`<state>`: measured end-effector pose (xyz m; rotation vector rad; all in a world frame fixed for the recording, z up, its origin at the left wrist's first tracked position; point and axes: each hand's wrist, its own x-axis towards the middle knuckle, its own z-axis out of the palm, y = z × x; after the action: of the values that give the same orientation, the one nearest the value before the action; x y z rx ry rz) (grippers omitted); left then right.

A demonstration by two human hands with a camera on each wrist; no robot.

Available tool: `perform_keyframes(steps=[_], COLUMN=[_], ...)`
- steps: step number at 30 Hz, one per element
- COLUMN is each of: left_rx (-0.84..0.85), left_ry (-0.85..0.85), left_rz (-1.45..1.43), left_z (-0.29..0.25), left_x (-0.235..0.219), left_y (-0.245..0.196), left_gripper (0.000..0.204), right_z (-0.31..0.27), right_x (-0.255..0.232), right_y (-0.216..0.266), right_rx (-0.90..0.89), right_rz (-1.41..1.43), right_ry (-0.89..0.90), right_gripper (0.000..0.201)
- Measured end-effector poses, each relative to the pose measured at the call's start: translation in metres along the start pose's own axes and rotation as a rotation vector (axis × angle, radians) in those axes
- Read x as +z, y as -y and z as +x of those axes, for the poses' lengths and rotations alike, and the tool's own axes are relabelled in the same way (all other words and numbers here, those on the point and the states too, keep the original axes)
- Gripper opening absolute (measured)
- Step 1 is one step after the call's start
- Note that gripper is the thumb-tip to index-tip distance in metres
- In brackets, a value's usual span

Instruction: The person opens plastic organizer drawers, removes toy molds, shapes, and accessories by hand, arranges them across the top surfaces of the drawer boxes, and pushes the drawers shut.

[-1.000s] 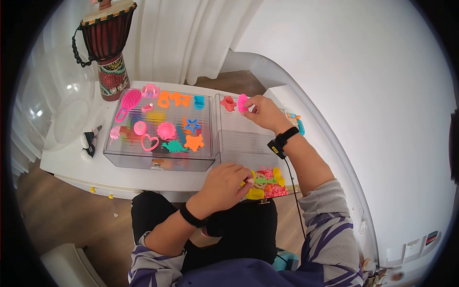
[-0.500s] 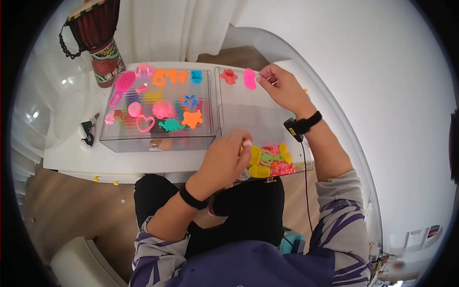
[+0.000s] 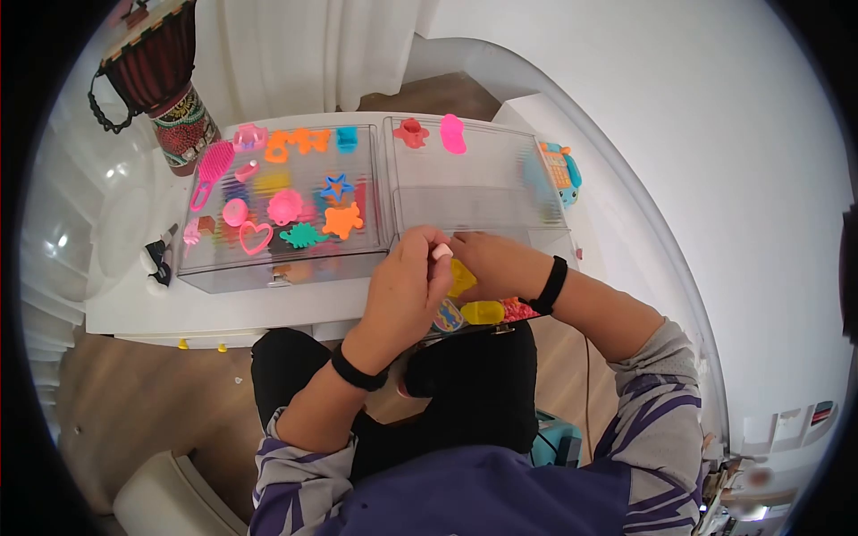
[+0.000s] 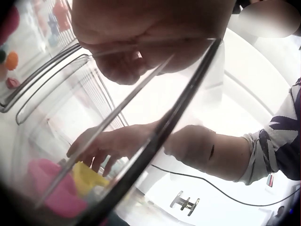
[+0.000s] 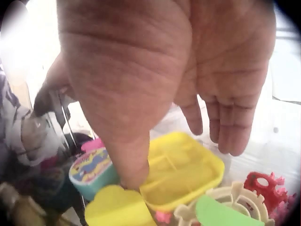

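Note:
Held up over the box's front left corner, my left hand (image 3: 398,290) pinches a small pale pink piece (image 3: 441,252) between thumb and curled fingers. Down in the clear box, my right hand (image 3: 492,265) has its fingers spread and fairly straight. In the right wrist view my right hand (image 5: 164,75) has its thumb at the edge of a yellow divided tray (image 5: 188,172); whether it grips cannot be told. Beside it are a yellow scalloped piece (image 5: 117,209), a teal case (image 5: 94,174) and a green piece (image 5: 223,212). A pink shape (image 3: 453,134) lies on the right clear lid.
On the left clear case (image 3: 331,266) lie a pink brush (image 3: 214,170), a blue star (image 3: 337,188), an orange turtle (image 3: 342,221) and several other toys. A red piece (image 3: 411,133) is beside the pink shape. A toy phone (image 3: 561,174) stands right; a drum (image 3: 183,125) stands back left.
My right hand has let go of the pink shape on the lid and come back toward the body, down into the box. The left hand still pinches the pale piece. The head view has shifted.

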<state>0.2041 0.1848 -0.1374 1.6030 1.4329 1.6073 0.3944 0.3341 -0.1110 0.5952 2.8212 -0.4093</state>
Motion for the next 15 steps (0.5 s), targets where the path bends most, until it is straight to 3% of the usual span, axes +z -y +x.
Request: perform_keyframes(steps=[2, 5, 8, 12, 14, 15], left_rx=[-0.018, -0.015, -0.003, 0.053, 0.027, 0.032], left_ry=[0.039, 0.035, 0.022, -0.025, -0.023, -0.020], left_rz=[-0.009, -0.026, -0.034, 0.030, 0.020, 0.014], left_z=[0.000, 0.000, 0.001, 0.001, 0.002, 0.003], left_x=[-0.001, 0.001, 0.000, 0.001, 0.002, 0.002], left_y=[0.002, 0.005, 0.004, 0.005, 0.004, 0.004], left_gripper=[0.022, 0.023, 0.022, 0.022, 0.025, 0.025], right_z=[0.002, 0.002, 0.001, -0.024, -0.040, -0.043], right_x=[0.003, 0.003, 0.009, -0.037, -0.058, -0.068], right_y=[0.003, 0.013, 0.005, 0.015, 0.014, 0.016], right_rx=[0.018, 0.115, 0.118, 0.083, -0.092, -0.086], right_rz=[0.022, 0.058, 0.138, 0.230, 0.428, 0.424], right_ry=[-0.074, 0.026, -0.045, -0.083, -0.103, -0.105], right_gripper=[0.061, 0.052, 0.041, 0.030, 0.021, 0.021])
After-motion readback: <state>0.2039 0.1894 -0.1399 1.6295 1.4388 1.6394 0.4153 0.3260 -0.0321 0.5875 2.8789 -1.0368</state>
